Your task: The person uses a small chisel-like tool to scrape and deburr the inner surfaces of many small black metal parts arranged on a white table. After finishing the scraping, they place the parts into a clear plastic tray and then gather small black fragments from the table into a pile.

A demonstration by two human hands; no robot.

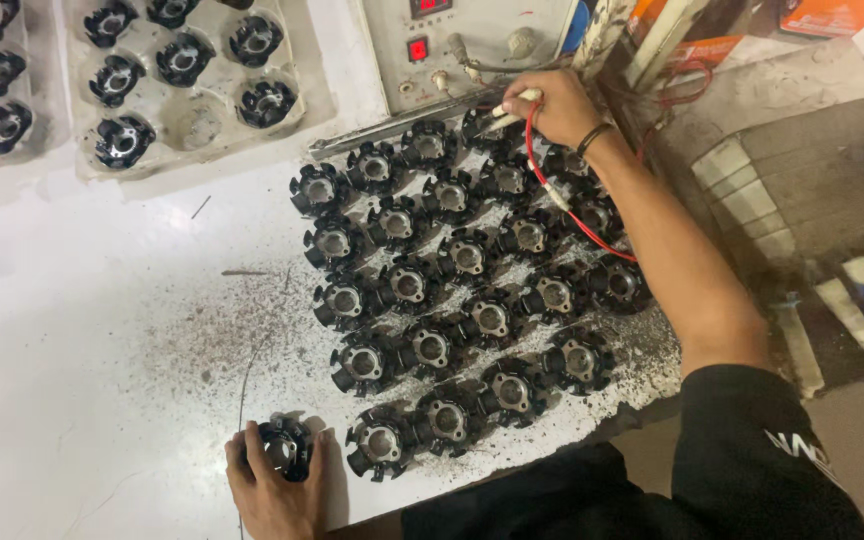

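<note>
Even overhead light; right edge perhaps blurred.

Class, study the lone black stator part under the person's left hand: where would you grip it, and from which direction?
Probably grip the stator part by its outer ring of black poles, coming from above. It lies flat on the white table, hole upward, apart from the others, so fingers can close around the rim as the left hand does.
</note>
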